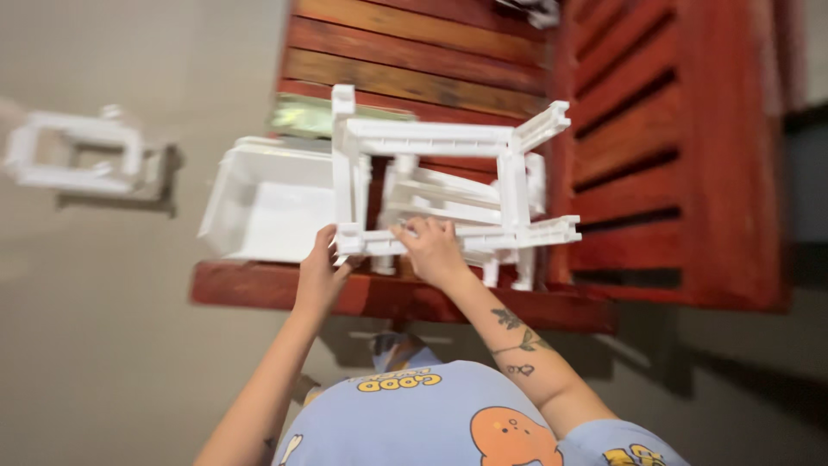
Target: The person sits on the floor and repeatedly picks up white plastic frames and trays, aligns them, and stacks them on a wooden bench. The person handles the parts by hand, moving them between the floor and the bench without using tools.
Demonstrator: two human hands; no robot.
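Left hand (321,272) grips the near left corner of a white plastic frame (448,185), fingers curled around it. Right hand (434,248) is closed over the frame's near bar. The frame stands on a red wooden bench (405,298), just right of a white tray (267,203).

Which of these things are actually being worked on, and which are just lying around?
In hand:
- white plastic frame, gripped along its near rail by the left hand and right hand

Lying about:
- white open box on the red wooden bench
- green flat thing behind the box
- another white frame piece on the floor, blurred
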